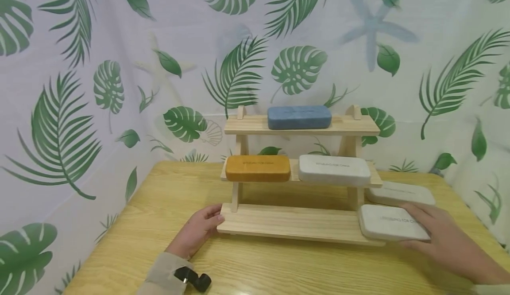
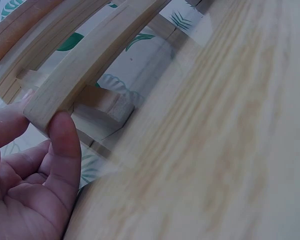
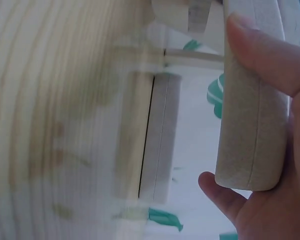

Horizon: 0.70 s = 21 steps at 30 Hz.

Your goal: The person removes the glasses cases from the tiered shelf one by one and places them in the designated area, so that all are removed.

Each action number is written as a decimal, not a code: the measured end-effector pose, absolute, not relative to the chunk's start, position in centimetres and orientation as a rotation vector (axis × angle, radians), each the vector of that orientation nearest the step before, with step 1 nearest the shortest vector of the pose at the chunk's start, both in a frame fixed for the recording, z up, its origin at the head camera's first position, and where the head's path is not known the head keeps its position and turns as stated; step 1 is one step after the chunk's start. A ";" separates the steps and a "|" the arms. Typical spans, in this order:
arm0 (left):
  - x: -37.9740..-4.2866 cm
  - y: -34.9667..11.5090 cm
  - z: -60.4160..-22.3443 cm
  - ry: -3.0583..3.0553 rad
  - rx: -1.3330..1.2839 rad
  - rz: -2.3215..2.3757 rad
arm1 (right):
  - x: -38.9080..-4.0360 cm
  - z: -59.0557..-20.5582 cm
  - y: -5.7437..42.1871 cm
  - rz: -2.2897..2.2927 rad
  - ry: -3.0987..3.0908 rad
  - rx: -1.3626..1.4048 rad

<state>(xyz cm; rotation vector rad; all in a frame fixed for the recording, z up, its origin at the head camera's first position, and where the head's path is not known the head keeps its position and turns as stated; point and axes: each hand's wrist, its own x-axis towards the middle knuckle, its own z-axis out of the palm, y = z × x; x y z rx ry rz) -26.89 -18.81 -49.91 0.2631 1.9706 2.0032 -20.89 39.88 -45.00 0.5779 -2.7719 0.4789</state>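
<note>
My left hand (image 1: 199,229) pinches the left end of the bottom shelf (image 1: 287,222) of a three-tier wooden stand; in the left wrist view its thumb and fingers (image 2: 65,145) clasp the board's end. A white glasses case (image 1: 392,223) with faint lettering is in my right hand (image 1: 442,237), at the right end of that shelf. The right wrist view shows the thumb on one side of the case (image 3: 252,115) and the fingers around the other. Behind it, a second white case (image 1: 402,193) lies on the table, partly hidden.
On the stand's top tier sits a blue case (image 1: 299,118). The middle tier carries an orange case (image 1: 257,168) and a white case (image 1: 334,170). The wooden table (image 1: 159,202) meets a leaf-printed cloth (image 1: 131,33) behind and at the sides.
</note>
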 end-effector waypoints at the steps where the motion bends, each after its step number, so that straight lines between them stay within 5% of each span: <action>1: -26.9 -18.8 -49.9 1.966 0.265 2.004 | -20.9 -45.0 40.1 0.471 -2.777 0.567; 21: -27.1 -18.7 -49.8 1.950 0.283 2.017 | -23.4 -45.2 44.6 0.342 -2.860 0.434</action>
